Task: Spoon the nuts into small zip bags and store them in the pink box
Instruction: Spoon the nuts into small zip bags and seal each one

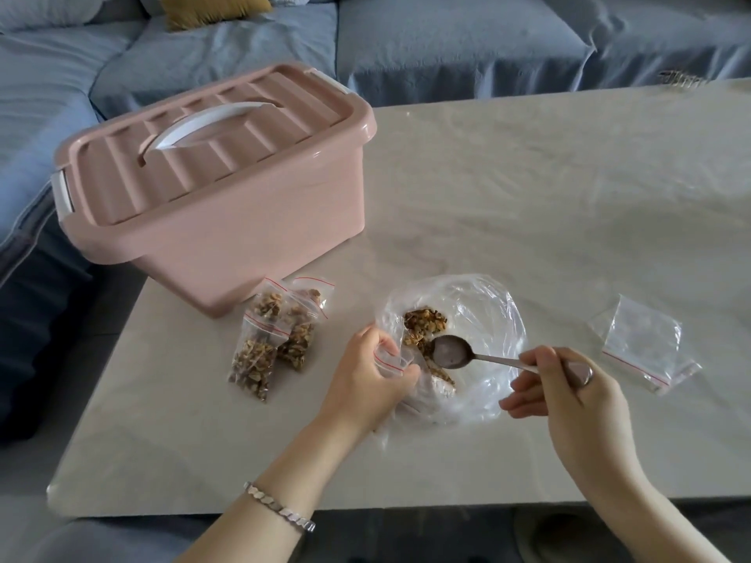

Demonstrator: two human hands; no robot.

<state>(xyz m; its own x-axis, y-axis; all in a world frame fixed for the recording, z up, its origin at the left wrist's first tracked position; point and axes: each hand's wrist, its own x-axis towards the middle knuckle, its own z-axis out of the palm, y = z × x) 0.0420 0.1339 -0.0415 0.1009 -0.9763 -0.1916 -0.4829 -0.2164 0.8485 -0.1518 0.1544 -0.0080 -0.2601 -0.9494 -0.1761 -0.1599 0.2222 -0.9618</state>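
A large clear plastic bag [487, 319] lies open on the table with a small heap of nuts [424, 323] inside. My left hand [376, 375] grips a small zip bag [392, 359] with a red strip at its mouth, held at the big bag's left edge. My right hand [569, 388] holds a metal spoon [451, 351] by its handle; the bowl of the spoon looks empty and hovers just beside the nuts. Three filled small bags [272, 339] lie left of my hand. The pink box [211, 188] stands at the back left with its lid on.
Empty small zip bags [646, 343] lie to the right of the big bag. The pale table [569, 197] runs wide to the right and back. A blue sofa [447, 38] surrounds the table on the far and left sides, with a yellow cushion [211, 8].
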